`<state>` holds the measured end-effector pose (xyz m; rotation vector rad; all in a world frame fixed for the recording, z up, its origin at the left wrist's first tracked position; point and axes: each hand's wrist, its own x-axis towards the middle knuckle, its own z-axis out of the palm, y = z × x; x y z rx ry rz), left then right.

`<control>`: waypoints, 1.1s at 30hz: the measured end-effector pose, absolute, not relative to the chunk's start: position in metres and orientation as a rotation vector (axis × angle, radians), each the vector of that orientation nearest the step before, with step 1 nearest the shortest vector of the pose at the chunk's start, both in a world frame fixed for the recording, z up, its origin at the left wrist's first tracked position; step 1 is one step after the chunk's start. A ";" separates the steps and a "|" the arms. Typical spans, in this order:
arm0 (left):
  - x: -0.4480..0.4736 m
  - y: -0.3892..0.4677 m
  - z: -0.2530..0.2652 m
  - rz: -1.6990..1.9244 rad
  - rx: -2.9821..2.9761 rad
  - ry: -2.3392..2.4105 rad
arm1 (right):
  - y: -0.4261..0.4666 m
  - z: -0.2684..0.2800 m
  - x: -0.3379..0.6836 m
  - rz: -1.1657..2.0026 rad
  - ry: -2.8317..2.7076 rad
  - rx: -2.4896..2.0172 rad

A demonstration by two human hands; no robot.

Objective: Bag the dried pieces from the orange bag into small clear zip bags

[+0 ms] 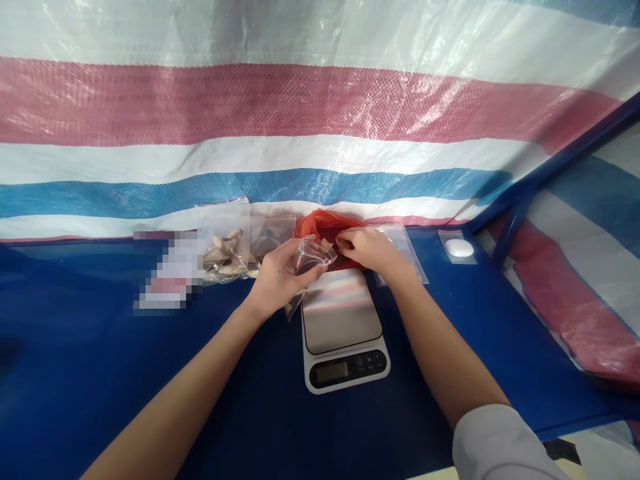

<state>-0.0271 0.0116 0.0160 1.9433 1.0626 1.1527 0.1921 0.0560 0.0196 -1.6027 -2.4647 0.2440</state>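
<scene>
My left hand [281,277] is closed around a small clear zip bag [315,253], held beyond the far left corner of a digital kitchen scale [343,313]. Pale pieces show dimly near the bag's opening. My right hand [367,247] is at the opening of a red plastic bag [333,219], its fingertips pinched together. Whatever those fingers grip, if anything, is too small to make out. The red bag stands behind the scale, partly hidden by both hands. On the scale's bare metal plate lies nothing, and its display looks dark.
Left of my hands, a clear bag of dried slices [224,253] leans beside another filled bag [270,230]. Flat clear bags [407,250] lie to the right. Farther right is a white oval object [459,249]. A striped tarp [300,100] walls the blue table [240,400].
</scene>
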 end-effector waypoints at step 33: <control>-0.029 0.011 0.017 1.128 1.933 1.077 | 0.056 0.020 0.192 0.195 -2.520 -1.563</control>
